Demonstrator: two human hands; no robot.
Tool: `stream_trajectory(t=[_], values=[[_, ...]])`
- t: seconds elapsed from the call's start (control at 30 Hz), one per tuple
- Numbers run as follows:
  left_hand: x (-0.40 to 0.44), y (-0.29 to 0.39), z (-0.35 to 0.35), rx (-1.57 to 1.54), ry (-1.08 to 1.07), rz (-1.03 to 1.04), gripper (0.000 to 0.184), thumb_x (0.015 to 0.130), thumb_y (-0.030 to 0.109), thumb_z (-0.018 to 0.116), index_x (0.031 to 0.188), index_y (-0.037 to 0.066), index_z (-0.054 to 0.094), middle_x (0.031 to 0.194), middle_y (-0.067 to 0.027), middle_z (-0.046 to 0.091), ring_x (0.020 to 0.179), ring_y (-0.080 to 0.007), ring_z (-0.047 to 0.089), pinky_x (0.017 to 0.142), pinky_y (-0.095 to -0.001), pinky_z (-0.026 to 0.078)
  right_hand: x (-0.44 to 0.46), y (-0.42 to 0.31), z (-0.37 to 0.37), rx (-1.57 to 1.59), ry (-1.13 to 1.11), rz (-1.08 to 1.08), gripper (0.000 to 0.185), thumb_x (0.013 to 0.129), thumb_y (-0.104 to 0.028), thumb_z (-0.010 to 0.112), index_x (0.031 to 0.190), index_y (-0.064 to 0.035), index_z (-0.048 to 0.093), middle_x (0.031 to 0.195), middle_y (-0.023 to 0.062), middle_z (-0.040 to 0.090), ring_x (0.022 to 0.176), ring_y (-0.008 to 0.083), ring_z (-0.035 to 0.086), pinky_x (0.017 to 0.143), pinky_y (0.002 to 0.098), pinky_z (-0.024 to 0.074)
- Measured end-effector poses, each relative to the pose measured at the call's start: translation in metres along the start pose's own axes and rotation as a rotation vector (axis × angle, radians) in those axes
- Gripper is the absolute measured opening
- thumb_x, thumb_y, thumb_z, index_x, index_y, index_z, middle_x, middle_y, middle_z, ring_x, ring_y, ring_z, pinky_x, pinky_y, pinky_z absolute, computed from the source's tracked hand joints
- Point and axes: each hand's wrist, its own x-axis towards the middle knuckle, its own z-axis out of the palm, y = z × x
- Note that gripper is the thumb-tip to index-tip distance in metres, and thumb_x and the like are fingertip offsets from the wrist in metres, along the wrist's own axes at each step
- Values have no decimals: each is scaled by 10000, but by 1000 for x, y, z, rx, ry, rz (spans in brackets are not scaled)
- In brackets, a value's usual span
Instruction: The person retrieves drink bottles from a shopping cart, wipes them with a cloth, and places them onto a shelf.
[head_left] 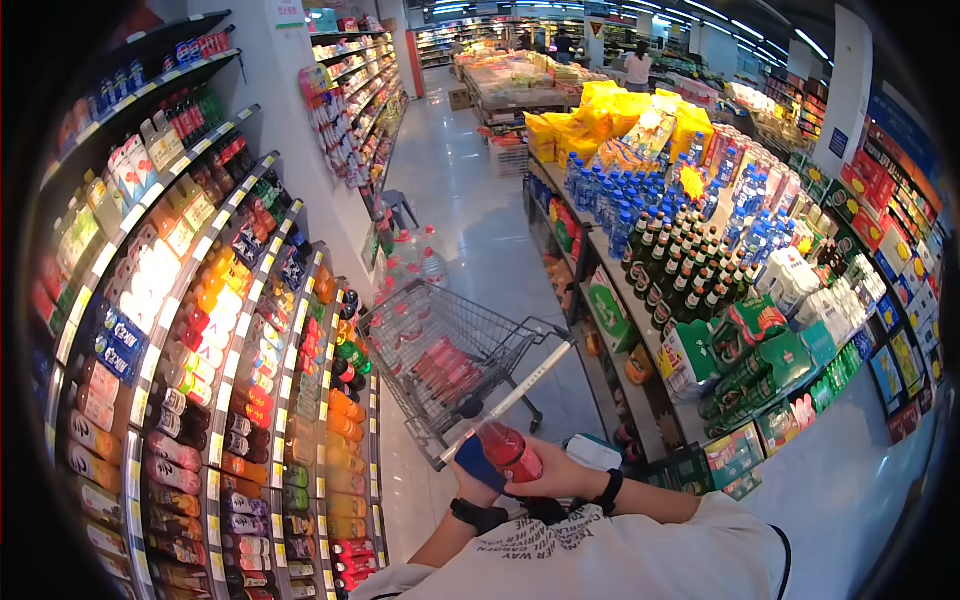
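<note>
A bottle of red drink (512,455) is upright but tilted in front of my chest. Around its lower part the fingers of my right hand (548,472) are closed. Close beside it, my left hand (470,487) is closed on a flat dark blue thing (480,462) whose kind I cannot make out. My left fingers are mostly hidden behind it. Just beyond both hands stands a wire shopping cart (420,330), its pale handle (525,392) slanting past the bottle. A red pack (447,366) shows through the cart's mesh.
Drink shelves (215,400) line my left side. On the right a display table (640,330) bears green bottles (680,270), blue-capped water bottles (625,200) and yellow bags (610,115). Large clear bottles (432,265) stand beyond the cart. Farther off, a person (637,68) stands near the aisle (440,150).
</note>
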Motion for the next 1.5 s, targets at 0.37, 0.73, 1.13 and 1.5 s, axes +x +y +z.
stream_trajectory(t=[0.37, 0.73, 1.13, 1.5], values=[[-9, 99, 90, -453, -100, 378, 390, 1017, 400, 410, 1074, 41, 554, 844, -80, 520, 823, -221, 514, 873, -383, 437, -24, -12, -11, -108, 14, 212, 668, 810, -355, 833, 1319, -35, 543, 976, 67, 671, 840, 136, 645, 753, 297, 533], [-9, 123, 127, 252, -160, 1016, 378, 1034, 411, 423, 1114, 49, 499, 856, -98, 531, 854, -212, 515, 858, -366, 421, 2, -60, 20, -61, -75, 389, 509, 844, -254, 809, 1223, -48, 540, 972, 53, 658, 834, 110, 642, 729, 282, 534], [-15, 155, 129, 220, -286, 781, 802, 867, 218, 626, 1528, 44, 206, 1532, -192, 324, 1433, -332, 332, 1197, -506, 285, 17, -39, 33, 1, -157, 64, 696, 800, -278, 826, 1358, -37, 486, 1110, 104, 642, 976, 215, 636, 864, 364, 524], [-23, 116, 152, -19, -155, 529, 645, 1004, 311, 488, 1524, 54, 206, 1517, -250, 342, 1447, -356, 320, 1235, -457, 208, -13, -40, 8, 343, -263, 6, 796, 793, -137, 833, 1431, -58, 363, 1182, 50, 569, 1090, 133, 559, 957, 324, 470]])
